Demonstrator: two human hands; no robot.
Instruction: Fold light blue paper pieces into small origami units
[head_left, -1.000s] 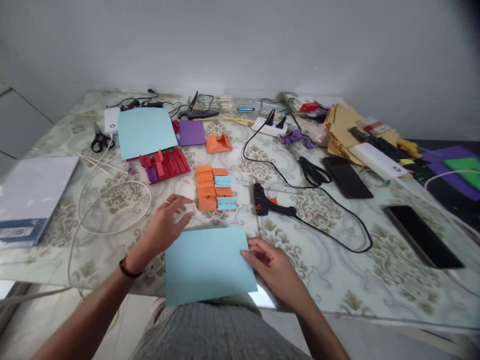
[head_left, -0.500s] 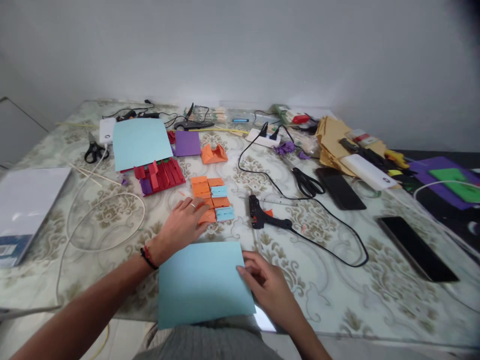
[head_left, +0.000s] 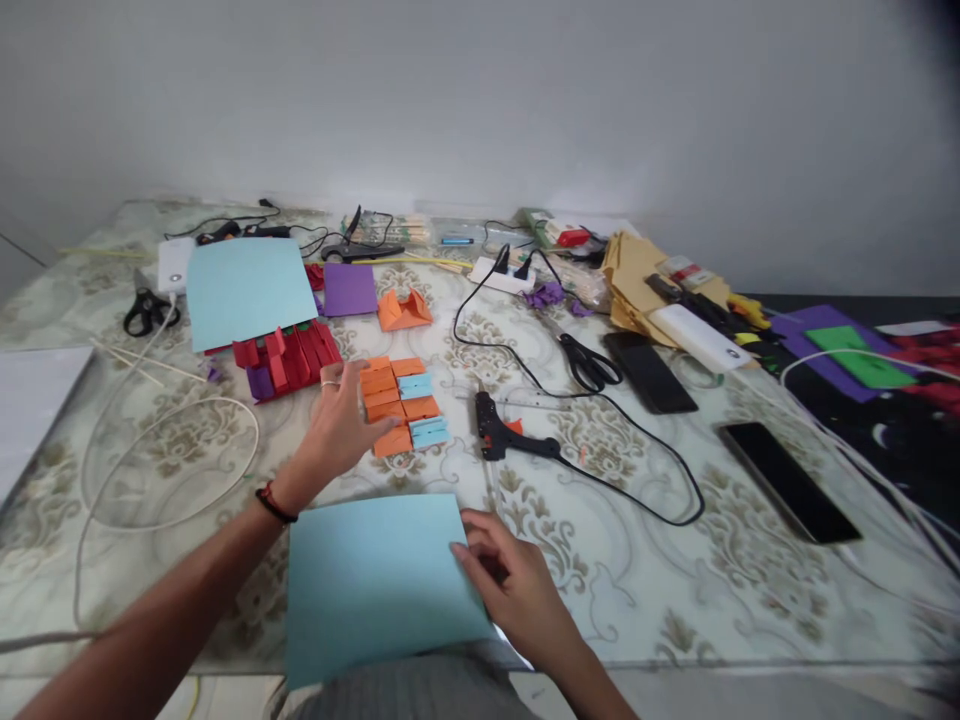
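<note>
A light blue sheet [head_left: 382, 585] lies at the table's front edge. My right hand [head_left: 514, 580] holds its right edge between thumb and fingers. My left hand [head_left: 335, 425] is open at the left side of a block of folded orange pieces [head_left: 382, 392] and light blue pieces [head_left: 429, 432], thumb and fingers apart, the thumb at the lower orange ones. Behind it sit folded red pieces [head_left: 300, 358], partly under another light blue sheet [head_left: 251, 290]. A purple square [head_left: 350, 290] and one folded orange piece [head_left: 405, 310] lie farther back.
Right of the block is a black glue gun [head_left: 491, 430], its cord looping right. Black scissors [head_left: 589, 362], two dark phones [head_left: 791, 482], a power strip [head_left: 504, 275] and brown envelopes [head_left: 630, 270] lie beyond. At left are a white cable [head_left: 257, 440] and more scissors [head_left: 148, 310].
My left hand has drawn back from on top of the orange pieces to their left side, uncovering more of them. The whole view has shifted a little; my right hand stays at the sheet's edge.
</note>
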